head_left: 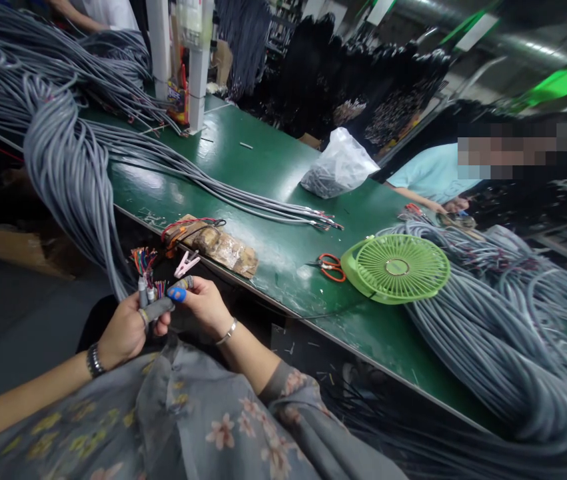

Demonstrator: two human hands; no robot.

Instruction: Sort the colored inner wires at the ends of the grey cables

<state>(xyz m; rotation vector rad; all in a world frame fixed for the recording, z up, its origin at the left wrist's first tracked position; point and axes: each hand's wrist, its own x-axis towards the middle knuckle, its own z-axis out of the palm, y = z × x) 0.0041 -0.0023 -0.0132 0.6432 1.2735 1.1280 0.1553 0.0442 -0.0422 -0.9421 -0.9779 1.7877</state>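
Several grey multi-core cables (142,291) are gripped in my left hand (126,331), their stripped ends fanning upward into coloured wires (144,257). A grey cover wraps my left thumb. My right hand (210,310) is closed in a pinch just beside those wire ends, with a blue cover and a grey one on its fingers; whatever sits between the fingertips is too small to make out. Just beyond my hands, a pink clip (186,264) is at the table edge, next to a worn wooden board (236,257) with red and black leads.
On the green table (263,170) lie grey cable bundles (66,147), orange-handled scissors (332,267), a green fan (396,267) and a plastic bag (342,163). More cables (503,347) drape over the right side. A person in light blue (426,173) works across the table.
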